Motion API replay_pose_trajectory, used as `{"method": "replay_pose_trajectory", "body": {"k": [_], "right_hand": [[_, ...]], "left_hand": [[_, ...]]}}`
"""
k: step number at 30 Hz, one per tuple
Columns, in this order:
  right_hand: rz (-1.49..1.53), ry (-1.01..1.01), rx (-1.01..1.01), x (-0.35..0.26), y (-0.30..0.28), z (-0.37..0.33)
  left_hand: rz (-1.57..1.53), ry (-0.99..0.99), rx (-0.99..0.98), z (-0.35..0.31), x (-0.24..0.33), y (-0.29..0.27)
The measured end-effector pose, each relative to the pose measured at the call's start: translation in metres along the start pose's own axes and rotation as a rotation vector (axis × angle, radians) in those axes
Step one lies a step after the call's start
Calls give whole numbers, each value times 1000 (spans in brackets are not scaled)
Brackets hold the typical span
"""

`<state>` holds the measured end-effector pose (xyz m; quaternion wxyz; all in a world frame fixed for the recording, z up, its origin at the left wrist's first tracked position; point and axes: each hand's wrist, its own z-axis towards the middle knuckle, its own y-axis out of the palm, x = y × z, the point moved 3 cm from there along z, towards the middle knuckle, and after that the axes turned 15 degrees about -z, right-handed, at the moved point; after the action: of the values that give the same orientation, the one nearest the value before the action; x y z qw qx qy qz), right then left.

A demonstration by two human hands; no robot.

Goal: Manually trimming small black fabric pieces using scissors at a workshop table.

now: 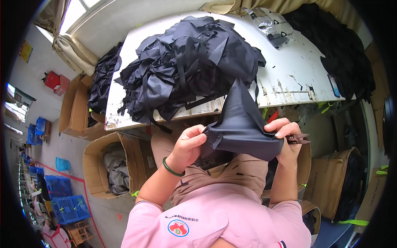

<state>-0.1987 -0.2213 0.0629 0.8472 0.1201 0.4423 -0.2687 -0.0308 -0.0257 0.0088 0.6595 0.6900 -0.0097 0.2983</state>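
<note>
A piece of thin black fabric is stretched between my hands over my lap, its pointed upper end reaching toward the heap on the table. My left hand pinches its left edge, beside a small rough-textured patch. On the other side, my right hand grips the fabric's right edge between thumb and fingers. Tucked in that same hand is a dark brown tool that looks like thread snips, its ends pointing right. Just beyond, a large heap of black fabric pieces with straps covers much of the white table.
Cardboard boxes stand around my legs; the left one holds grey fabric. Another box is at the right. More black fabric and a clear plastic bag lie on the table. Blue crates sit on the floor farther left.
</note>
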Motion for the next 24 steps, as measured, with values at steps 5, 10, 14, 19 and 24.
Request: {"method": "replay_pose_trajectory", "body": {"k": [5, 10, 14, 19, 24], "right_hand": [[74, 53, 4, 10, -1, 8], [-130, 187, 31, 19, 6, 16], [-44, 483, 122, 41, 7, 3], [30, 596, 64, 58, 14, -29], [139, 665, 60, 44, 26, -22]], "left_hand": [[156, -54, 29, -5, 10, 11], [295, 9, -81, -6, 9, 19], [247, 195, 146, -5, 11, 5], [224, 369, 280, -3, 8, -1], [224, 354, 324, -9, 5, -3]]}}
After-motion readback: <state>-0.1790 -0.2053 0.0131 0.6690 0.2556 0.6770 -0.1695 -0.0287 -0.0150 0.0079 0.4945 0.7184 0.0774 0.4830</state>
